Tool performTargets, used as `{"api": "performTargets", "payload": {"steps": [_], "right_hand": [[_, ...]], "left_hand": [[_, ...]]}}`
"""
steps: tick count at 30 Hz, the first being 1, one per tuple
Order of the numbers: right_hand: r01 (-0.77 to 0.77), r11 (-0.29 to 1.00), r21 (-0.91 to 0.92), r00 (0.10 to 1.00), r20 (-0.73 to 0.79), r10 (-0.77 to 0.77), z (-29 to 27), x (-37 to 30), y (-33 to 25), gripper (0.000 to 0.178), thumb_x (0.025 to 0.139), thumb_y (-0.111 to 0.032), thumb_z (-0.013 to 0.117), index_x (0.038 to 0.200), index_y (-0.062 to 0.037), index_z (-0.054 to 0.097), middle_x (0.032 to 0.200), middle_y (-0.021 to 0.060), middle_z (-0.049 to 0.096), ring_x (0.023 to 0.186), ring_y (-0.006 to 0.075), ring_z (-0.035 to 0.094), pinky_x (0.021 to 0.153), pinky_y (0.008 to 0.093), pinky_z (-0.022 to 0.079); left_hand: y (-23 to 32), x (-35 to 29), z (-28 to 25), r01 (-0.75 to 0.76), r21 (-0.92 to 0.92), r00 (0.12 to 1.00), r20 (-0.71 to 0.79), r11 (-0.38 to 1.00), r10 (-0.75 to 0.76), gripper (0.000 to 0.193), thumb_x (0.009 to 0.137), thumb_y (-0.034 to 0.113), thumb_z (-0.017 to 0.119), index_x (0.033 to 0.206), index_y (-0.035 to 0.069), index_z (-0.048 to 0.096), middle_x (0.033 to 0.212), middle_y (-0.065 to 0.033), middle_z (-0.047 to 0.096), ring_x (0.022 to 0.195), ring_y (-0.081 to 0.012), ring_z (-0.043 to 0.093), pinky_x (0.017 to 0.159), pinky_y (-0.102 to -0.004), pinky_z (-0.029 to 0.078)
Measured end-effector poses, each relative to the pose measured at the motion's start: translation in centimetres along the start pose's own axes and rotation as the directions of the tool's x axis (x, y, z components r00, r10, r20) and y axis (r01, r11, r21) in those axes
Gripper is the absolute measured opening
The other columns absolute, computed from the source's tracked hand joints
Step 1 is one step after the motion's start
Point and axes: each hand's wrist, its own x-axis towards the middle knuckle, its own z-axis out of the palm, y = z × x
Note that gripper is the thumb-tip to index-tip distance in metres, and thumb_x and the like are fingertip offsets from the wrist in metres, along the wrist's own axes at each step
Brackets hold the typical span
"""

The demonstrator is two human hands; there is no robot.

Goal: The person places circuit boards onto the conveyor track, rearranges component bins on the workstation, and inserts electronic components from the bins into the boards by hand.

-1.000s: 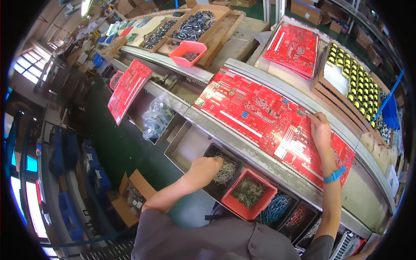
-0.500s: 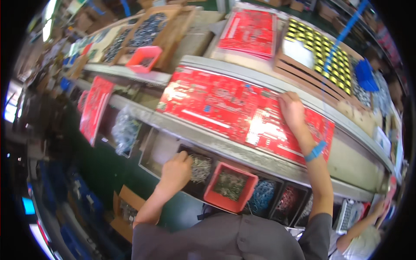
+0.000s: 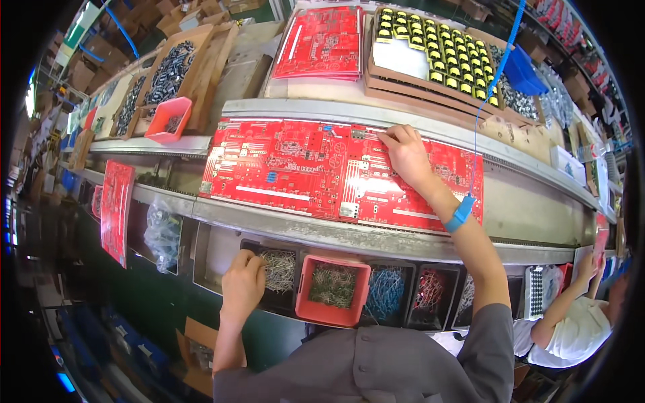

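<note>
Two red circuit boards lie side by side on the metal rail track: a left board (image 3: 259, 176) and a right board (image 3: 440, 161). My right hand (image 3: 408, 158), with a blue wrist strap (image 3: 461, 213) on its wrist, reaches over the right board. Its fingertips are pinched near that board's far edge, close to a small grey connector (image 3: 358, 134); anything between them is too small to make out. At the left rim of a black bin of thin wire leads (image 3: 279, 270), my left hand (image 3: 243, 282) has its fingers curled together. Whatever they may hold is hidden.
Along the near side stand a red bin (image 3: 302, 310) of leads, bins of blue parts (image 3: 385, 290) and red parts (image 3: 430, 289). Beyond the track are stacked red boards (image 3: 319, 43) and a tray of yellow-black components (image 3: 443, 54). A co-worker (image 3: 571, 326) sits at right.
The whole view has shifted and levelled, so the boards and bins sit further left in the picture. Both hands stay at about the same places relative to board and bin.
</note>
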Motion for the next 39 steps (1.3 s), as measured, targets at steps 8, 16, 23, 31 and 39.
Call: {"api": "performTargets", "payload": {"steps": [8,16,23,31,39], "right_hand": [[0.061,0.972,-0.229,0.985,0.173,-0.021,-0.9,0.6,-0.5,0.033,0.072,-0.002,0.058,0.104,-0.0061,0.067,0.105,0.0064,0.058,0.102,0.0245,0.053,0.086,0.0382,0.044],[-0.214,0.936,0.279,0.971,0.169,0.172,-1.3,1.5,1.4,0.013,0.079,-0.005,0.061,0.09,-0.002,0.068,0.086,0.015,0.062,0.086,0.0329,0.06,0.079,0.0393,0.049],[-0.26,0.963,0.076,0.899,0.382,0.213,-0.4,4.2,1.8,0.009,0.077,-0.011,0.064,0.077,-0.0025,0.066,0.085,0.0138,0.063,0.084,0.0317,0.062,0.078,0.0394,0.05],[0.063,0.997,-0.049,0.885,0.465,-0.033,0.3,5.3,2.4,0.011,0.075,-0.012,0.059,0.079,-0.0024,0.062,0.083,0.0151,0.064,0.081,0.0322,0.063,0.077,0.0406,0.051],[0.105,0.99,-0.098,0.865,0.5,-0.043,0.0,5.9,1.9,0.013,0.074,-0.011,0.059,0.081,-0.001,0.061,0.084,0.0161,0.065,0.081,0.0317,0.065,0.075,0.0403,0.052]], "left_hand": [[-0.8,-0.1,0.1,0.007,-0.029,1.0,0.002,1.0,-0.007,0.003,0.08,0.001,0.06,0.083,0.002,0.061,0.084,-0.0126,0.057,0.078,-0.0333,0.059,0.067,-0.0412,0.047],[-1.0,-0.4,0.0,0.022,-0.132,1.0,-0.009,0.991,-0.023,0.003,0.081,0.0,0.059,0.083,0.0,0.06,0.085,-0.0147,0.058,0.079,-0.036,0.059,0.068,-0.0409,0.047],[-1.1,-0.6,0.4,-0.008,-0.157,0.999,-0.05,0.987,0.0,0.006,0.078,-0.007,0.058,0.084,-0.004,0.059,0.081,-0.0158,0.057,0.068,-0.0307,0.058,0.062,-0.0348,0.047],[-1.1,-0.6,0.3,0.006,-0.163,0.999,-0.051,0.987,-0.014,0.006,0.078,-0.007,0.058,0.083,-0.004,0.059,0.081,-0.0158,0.057,0.069,-0.0312,0.058,0.062,-0.0354,0.047],[-1.0,-0.5,0.2,-0.013,-0.159,0.998,-0.059,0.987,0.004,0.005,0.079,-0.006,0.058,0.083,-0.004,0.059,0.081,-0.0159,0.057,0.069,-0.0325,0.058,0.062,-0.0361,0.046]]}}
